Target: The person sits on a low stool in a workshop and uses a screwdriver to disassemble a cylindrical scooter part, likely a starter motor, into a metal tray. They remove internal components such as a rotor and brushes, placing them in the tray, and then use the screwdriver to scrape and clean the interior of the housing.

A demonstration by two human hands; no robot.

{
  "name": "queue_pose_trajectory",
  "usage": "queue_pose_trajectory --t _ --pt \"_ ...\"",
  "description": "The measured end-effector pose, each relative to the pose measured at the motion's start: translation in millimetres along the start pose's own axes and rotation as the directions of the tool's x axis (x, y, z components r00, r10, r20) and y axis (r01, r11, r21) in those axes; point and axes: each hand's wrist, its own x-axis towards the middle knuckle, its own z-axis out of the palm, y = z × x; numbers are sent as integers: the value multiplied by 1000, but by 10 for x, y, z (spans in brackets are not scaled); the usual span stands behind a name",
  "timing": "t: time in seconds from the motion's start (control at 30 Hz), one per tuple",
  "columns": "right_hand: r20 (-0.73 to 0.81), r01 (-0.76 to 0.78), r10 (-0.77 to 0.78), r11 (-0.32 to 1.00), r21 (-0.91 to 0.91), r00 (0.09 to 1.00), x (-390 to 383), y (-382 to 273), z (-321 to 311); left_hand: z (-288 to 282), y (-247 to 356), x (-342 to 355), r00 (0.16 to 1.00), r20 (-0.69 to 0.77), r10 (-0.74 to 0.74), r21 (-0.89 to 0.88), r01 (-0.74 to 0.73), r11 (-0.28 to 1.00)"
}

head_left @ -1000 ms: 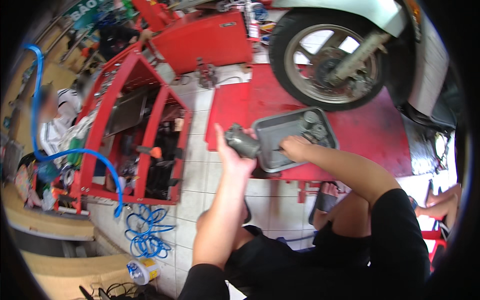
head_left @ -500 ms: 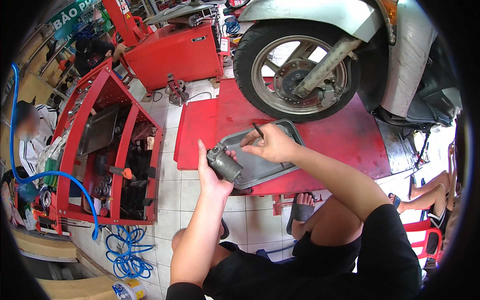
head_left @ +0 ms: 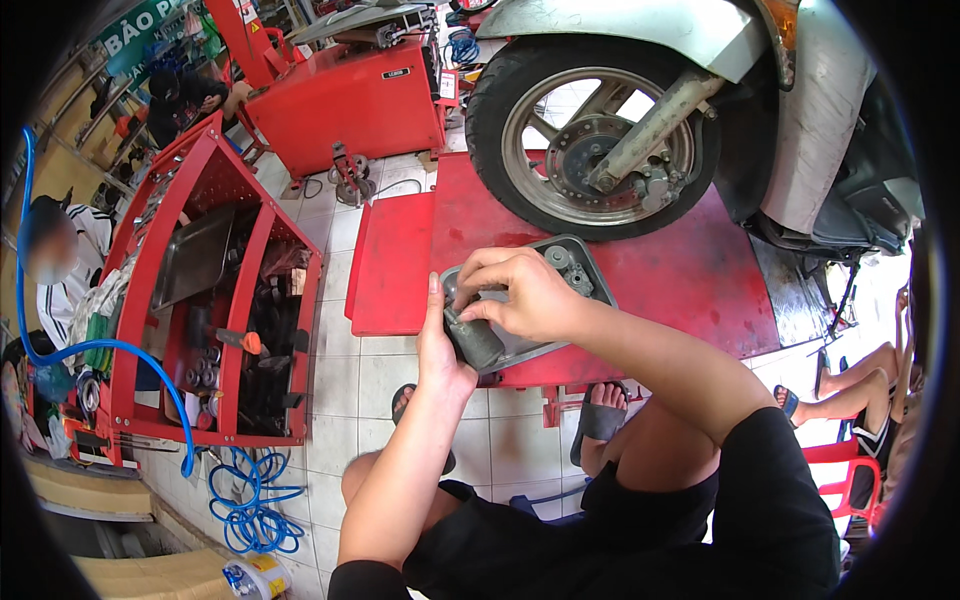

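Observation:
A grey metal cylinder, which looks like a starter motor (head_left: 478,345), lies in my left hand (head_left: 440,352). The fingers of that hand are wrapped round its left side, thumb pointing up. Over the motor's upper end my right hand (head_left: 520,292) is bent, its thumb and fingertips pinched together. Whatever the pinch holds is hidden by the fingers. Beneath both hands a grey metal tray (head_left: 540,350) rests on the red lift platform (head_left: 690,290). A small grey metal part (head_left: 568,264) lies in the tray's far right corner.
A scooter's front wheel (head_left: 598,140) stands on the platform beyond the tray. To the left is a red tool cart (head_left: 270,300), with a coiled blue hose (head_left: 250,500) on the floor. A person (head_left: 65,250) is at the far left; another person's legs (head_left: 850,385) show at right.
My right hand has come left and down onto the motor's upper end. The dark slim tool it held upright no longer shows. My left hand has shifted slightly right with the motor.

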Motion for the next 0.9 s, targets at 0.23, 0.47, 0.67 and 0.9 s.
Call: queue_pose_trajectory --t 0.23,0.47,0.67,0.9 --pt "65 -192 184 967 164 981 -32 -6 -65 -82 -71 92 999 -37 6 71 -3 997" --pt "73 -155 144 973 172 987 -16 74 -93 46 -28 27 993 -70 90 120 -81 989" --pt "60 -25 20 997 80 998 -51 52 -100 -2 -57 20 985 -126 119 176 -95 980" --pt "24 45 -44 997 -56 999 -113 42 -65 24 -42 -12 988 -83 134 168 -118 979"
